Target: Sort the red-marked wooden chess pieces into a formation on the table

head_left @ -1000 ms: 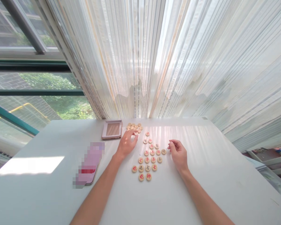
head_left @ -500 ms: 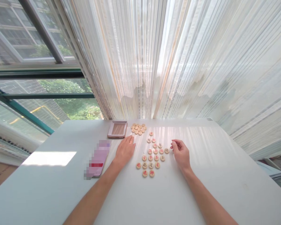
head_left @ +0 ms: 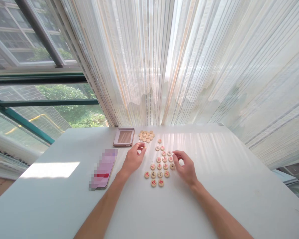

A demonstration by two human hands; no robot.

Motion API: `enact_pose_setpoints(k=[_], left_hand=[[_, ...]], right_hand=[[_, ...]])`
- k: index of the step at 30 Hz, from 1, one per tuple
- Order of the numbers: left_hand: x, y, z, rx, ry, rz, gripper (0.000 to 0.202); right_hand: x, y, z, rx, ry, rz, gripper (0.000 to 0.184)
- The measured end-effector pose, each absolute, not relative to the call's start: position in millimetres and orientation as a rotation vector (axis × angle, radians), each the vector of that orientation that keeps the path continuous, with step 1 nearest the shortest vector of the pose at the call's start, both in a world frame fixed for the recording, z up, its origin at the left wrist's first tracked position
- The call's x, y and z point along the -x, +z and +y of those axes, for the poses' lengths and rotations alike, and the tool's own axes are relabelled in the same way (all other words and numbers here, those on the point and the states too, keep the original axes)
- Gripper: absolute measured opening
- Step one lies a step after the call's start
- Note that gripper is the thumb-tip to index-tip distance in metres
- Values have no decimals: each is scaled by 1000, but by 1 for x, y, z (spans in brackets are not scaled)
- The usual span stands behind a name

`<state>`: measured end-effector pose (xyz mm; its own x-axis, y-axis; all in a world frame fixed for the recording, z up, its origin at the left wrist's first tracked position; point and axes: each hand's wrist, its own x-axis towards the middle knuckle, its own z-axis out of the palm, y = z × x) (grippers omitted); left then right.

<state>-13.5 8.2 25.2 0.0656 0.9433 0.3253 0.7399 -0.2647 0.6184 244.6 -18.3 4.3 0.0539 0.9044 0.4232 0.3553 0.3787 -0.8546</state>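
My left hand (head_left: 134, 157) is just in front of a cluster of face-down wooden Chinese chess pieces (head_left: 146, 135). Its fingers are curved, with the thumb and forefinger tips slightly apart near the cluster's front edge. On the right, my right hand (head_left: 186, 167) hovers at the edge of the face-up pieces, fingers curled and thumb apart from the forefinger. Close by its fingertips lies a black-marked piece (head_left: 169, 153). Red and black face-up pieces stand in uneven rows between my hands, with a red piece (head_left: 161, 183) nearest me. The right thumb area hides part of the rightmost pieces.
All of this is on a white table (head_left: 139, 212). A shallow open box (head_left: 124, 136) sits at the back, left of the cluster. Left of my left hand lies a pinkish phone (head_left: 106, 169), partly blurred out. Pale striped curtains (head_left: 164, 66) hang behind the table's far edge.
My left hand has gone from lying flat to curved, with thumb and fingers forward. My right hand has moved left over the edge of the face-up pieces, and its pinched fingers have parted.
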Motion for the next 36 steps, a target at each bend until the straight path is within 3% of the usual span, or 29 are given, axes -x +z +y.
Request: enact_pose_setpoints(k=[4,10,18,26,36], left_hand=[[0,39,-16,-1521,1062,1035,34],[-10,38,-33,-1116,1066,746,27],[-10,34,-39,-975,1040,664,29],[-12,35,-44,-1125,896,751,31],[1,25,-33,-1292,1104,1073,23]], right_hand=[[-233,8,-31,956,510,-1786,28],[-218,24,-38,804,439,-1938,42],[-204,44,-23,717,425,-2062,31],[-217,27,-30,729,384,-2041,38],[-235,30,-17,986,460,-1886,29]])
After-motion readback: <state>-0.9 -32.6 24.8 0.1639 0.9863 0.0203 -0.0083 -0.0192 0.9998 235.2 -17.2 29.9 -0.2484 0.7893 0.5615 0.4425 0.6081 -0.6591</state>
